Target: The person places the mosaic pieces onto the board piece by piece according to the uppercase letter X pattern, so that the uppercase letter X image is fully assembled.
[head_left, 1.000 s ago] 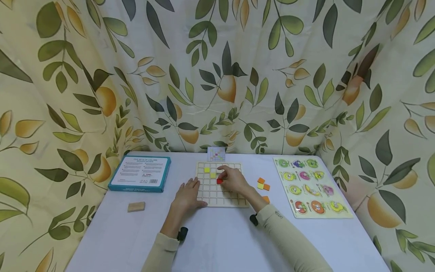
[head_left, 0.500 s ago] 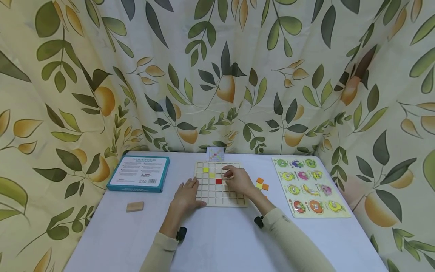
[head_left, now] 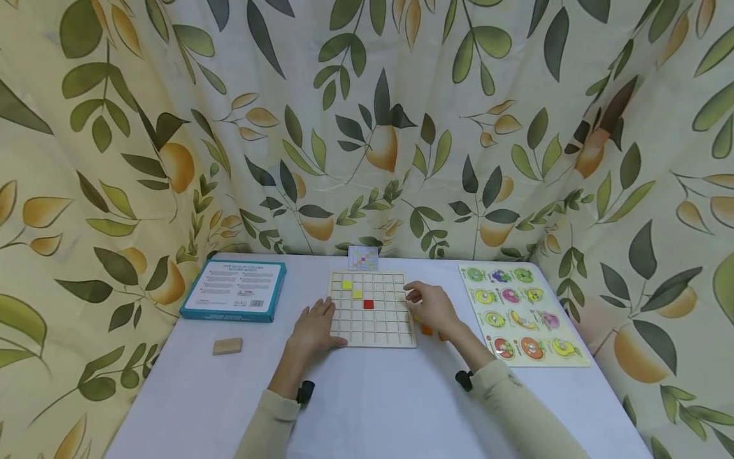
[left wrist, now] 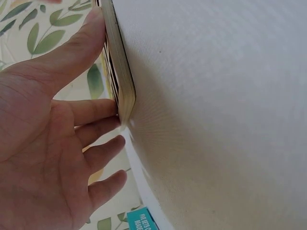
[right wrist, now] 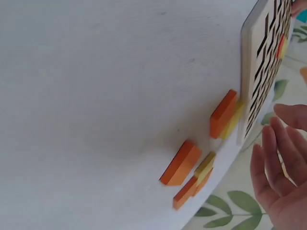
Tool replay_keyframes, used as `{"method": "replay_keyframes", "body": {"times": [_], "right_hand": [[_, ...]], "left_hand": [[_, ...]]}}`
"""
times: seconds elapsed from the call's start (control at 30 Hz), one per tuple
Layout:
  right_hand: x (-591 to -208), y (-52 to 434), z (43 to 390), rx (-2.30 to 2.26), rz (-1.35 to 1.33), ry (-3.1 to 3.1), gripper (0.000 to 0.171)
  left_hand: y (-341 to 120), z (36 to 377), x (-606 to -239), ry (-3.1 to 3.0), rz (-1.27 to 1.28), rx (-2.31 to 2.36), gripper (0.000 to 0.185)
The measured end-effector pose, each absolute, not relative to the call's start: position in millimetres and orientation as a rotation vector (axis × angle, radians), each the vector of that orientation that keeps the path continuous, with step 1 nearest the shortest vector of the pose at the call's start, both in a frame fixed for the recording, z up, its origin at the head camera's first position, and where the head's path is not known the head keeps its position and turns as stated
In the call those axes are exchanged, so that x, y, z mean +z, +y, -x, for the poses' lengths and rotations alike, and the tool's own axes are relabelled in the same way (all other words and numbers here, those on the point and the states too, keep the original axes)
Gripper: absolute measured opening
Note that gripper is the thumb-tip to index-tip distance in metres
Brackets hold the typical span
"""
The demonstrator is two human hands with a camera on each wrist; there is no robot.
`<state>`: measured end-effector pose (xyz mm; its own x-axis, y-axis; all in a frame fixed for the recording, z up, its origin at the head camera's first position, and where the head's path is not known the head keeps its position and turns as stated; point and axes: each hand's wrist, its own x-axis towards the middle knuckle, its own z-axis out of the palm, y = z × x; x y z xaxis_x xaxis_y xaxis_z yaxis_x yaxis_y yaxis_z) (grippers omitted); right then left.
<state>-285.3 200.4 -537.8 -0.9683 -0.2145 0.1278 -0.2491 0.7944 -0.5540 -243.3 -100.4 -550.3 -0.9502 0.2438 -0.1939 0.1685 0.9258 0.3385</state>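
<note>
1. Head view first. Grid board (head_left: pixel 371 309) sits mid-tabletop, nearer the far edge, with two yellow tiles (head_left: pixel 352 289) and a red tile (head_left: pixel 368 305) dropped into its cells. The left hand (head_left: pixel 315 329) lies flat with relaxed fingers against the board's near-left corner, holding nothing; looks to me like it's just bracing the board so it won't slide. The right hand (head_left: pixel 432 306) hovers just off the board's right edge, fingers loose and empty, right above the loose tiles (head_left: pixel 427 329). It hides most of that pile, only a couple of orange bits peek out. Pattern card (head_left: pixel 364 257) stands at the far edge behind the board, too small to read. Teal box (head_left: pixel 236 289) and a wooden block (head_left: pixel 227 346) sit toward the left edge, fruit puzzle (head_left: pixel 520 313) by the right edge.

2. Left wrist view: thumb (left wrist: pixel 72 48) runs along the board's side, fingertips (left wrist: pixel 108 109) touch its corner, palm open. The board is seen edge-on, so its cells are unreadable.

3. Right wrist view: the loose tiles show up properly here, orange and yellow ones (right wrist: pixel 223 115) touching the board's edge, more (right wrist: pixel 184 165) slightly apart. Fingers (right wrist: pixel 280 158) straight, touching nothing. Stacked edges make an exact tile count hard, and the hand is cut off by the frame.
</note>
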Motion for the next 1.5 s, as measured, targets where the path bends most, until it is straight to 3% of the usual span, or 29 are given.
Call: {"method": "replay_keyframes", "body": {"times": [0.97,1.5], "right_hand": [[-554,218,277,0.711,-0.152,-3.074,0.054],[-540,224,272,0.805,-0.225,-2.969,0.057]], "left_hand": [[-102,242,-550,2.839,-0.320,0.502,0.101],[-101,244,-548,2.848,-0.325,0.459,0.101]]}}
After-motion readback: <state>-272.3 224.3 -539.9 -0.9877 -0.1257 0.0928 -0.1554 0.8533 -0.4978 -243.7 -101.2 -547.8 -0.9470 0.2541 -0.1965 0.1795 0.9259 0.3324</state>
